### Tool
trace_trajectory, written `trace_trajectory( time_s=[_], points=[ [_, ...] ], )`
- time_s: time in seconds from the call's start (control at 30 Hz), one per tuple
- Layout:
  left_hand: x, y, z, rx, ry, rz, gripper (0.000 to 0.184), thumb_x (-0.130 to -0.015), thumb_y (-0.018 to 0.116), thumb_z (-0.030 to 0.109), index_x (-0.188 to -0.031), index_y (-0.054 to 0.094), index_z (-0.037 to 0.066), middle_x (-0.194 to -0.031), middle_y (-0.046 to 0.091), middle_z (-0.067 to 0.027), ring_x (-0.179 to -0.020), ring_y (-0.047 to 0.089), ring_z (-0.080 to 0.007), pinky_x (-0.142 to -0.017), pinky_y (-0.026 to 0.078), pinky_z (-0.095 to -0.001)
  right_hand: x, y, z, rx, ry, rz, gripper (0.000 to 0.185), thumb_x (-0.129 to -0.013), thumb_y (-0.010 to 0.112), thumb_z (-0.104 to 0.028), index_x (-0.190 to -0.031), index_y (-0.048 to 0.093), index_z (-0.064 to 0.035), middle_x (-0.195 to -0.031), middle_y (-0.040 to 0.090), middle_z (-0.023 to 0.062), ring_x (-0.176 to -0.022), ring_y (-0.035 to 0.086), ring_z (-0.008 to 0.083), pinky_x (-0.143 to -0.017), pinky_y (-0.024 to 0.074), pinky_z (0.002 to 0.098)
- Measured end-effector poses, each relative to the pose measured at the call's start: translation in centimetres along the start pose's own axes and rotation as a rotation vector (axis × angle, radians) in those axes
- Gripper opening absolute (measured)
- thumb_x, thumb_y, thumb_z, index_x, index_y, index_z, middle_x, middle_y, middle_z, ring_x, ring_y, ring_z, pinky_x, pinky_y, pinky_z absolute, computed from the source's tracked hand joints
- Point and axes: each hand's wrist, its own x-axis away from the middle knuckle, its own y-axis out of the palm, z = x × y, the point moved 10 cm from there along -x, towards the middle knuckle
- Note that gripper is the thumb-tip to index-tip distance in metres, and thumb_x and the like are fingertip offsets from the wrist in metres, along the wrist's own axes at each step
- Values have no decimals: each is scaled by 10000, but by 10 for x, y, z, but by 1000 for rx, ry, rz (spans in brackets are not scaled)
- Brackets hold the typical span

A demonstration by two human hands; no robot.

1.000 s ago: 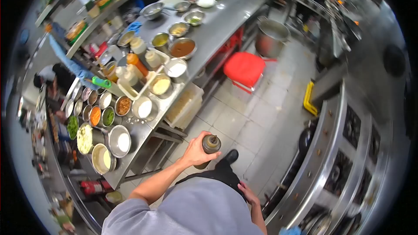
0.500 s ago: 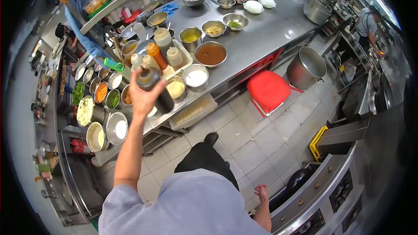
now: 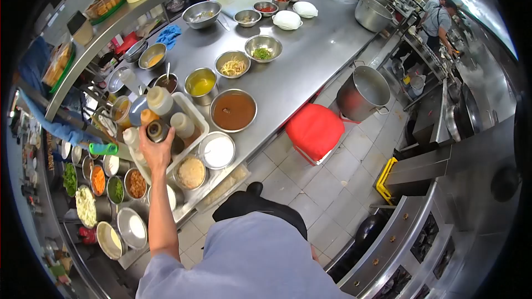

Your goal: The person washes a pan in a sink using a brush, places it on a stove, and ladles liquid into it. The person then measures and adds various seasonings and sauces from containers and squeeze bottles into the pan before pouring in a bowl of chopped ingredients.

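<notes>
My left hand [image 3: 155,154] is wrapped round the top of a dark squeeze bottle [image 3: 157,131], among the other bottles at a white tray [image 3: 204,127]. Whether the bottle's base rests in the tray is hidden. Beside it stand a pale squeeze bottle [image 3: 160,101], a shorter pale bottle [image 3: 182,125] and an orange-topped bottle [image 3: 148,116]. Just right of the tray are a bowl of brown sauce [image 3: 235,112] and a pot of white powder [image 3: 217,150]. Of my right hand [image 3: 315,254], only a sliver of skin shows beside my shirt, its fingers hidden.
Several containers of chopped ingredients line the counter's left end, with shredded carrot [image 3: 98,180] among them. A red-covered stool [image 3: 315,133] and a large pot [image 3: 363,94] stand on the floor to the right. Stove burners [image 3: 424,238] lie behind at right. Co-workers [image 3: 438,25] stand far back.
My left hand has carried the dark bottle from the counter's front edge in among the tray's bottles. My right hand has gone almost wholly behind my body. The view has shifted.
</notes>
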Motion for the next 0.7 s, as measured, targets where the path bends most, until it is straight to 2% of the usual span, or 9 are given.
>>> trace_trajectory(
  time_s=[0.07,0.3,0.37,0.4,0.43,0.5,0.57,0.63,0.7],
  points=[
    [4,8,-4,-44,-14,-65,604,-673,864,243,-1138,569,-5,-1029,651,-185,-957,636,-328,-870,490,-406,-22,16,18,132,-142,-34,124,-889,615,-113,-924,633,3,-720,632,81,-710,652,167,-601,537,331],
    [-6,10,-12,-316,3,-134,669,-721,831,197,-1265,500,-8,-1245,521,-217,-1157,506,-399,-991,407,-465,-32,-17,-244,284,-55,-13,169,-879,629,-94,-1014,603,5,-794,654,103,-717,663,179,-564,538,327],
    [-14,3,16,-375,31,-118,668,-746,806,154,-1300,469,-3,-1289,485,-216,-1186,477,-405,-1012,390,-472,-30,-36,-253,6,373,99,246,-887,607,-88,-1109,545,-3,-868,660,112,-726,669,188,-542,541,329],
    [-19,-3,35,-335,76,-65,646,-751,801,147,-1291,480,-3,-1273,493,-211,-1180,479,-404,-1017,387,-469,-39,-44,-262,-22,336,88,233,-918,456,-60,-1142,508,-23,-939,648,109,-797,673,219,-620,564,394],
    [-22,-9,54,-293,123,-15,623,-757,795,140,-1283,492,-2,-1258,501,-205,-1174,480,-403,-1021,385,-465,-49,-54,-267,-25,332,88,233,-918,456,-60,-1142,508,-23,-939,648,109,-797,673,219,-620,564,394],
    [-24,-6,80,-161,115,6,525,-802,767,127,-1246,519,-4,-1181,557,-168,-1100,547,-327,-957,449,-417,-59,-73,-283,-242,280,201,247,-911,525,-65,-1153,500,-25,-881,640,91,-706,655,182,-544,541,327],
    [-24,33,81,566,-112,-217,416,-845,736,121,-1199,553,3,-1091,606,-121,-998,597,-220,-853,503,-348,-59,-77,-292,-216,262,242,238,-922,499,-71,-1155,505,-26,-910,645,100,-749,665,198,-583,554,356],
    [-18,95,117,718,-192,-481,350,-873,712,145,-1168,572,18,-1026,621,-89,-921,609,-160,-772,521,-299,-51,-74,-295,-193,238,288,232,-932,474,-78,-1156,510,-27,-939,651,110,-792,676,214,-622,568,385],
    [6,186,119,985,-610,-762,303,-894,671,162,-1157,588,36,-1012,622,-93,-931,611,-175,-788,526,-325,-45,-54,-290,-195,242,235,230,-944,496,-104,-1161,509,-29,-926,647,102,-770,671,208,-621,572,374]
  ],
)
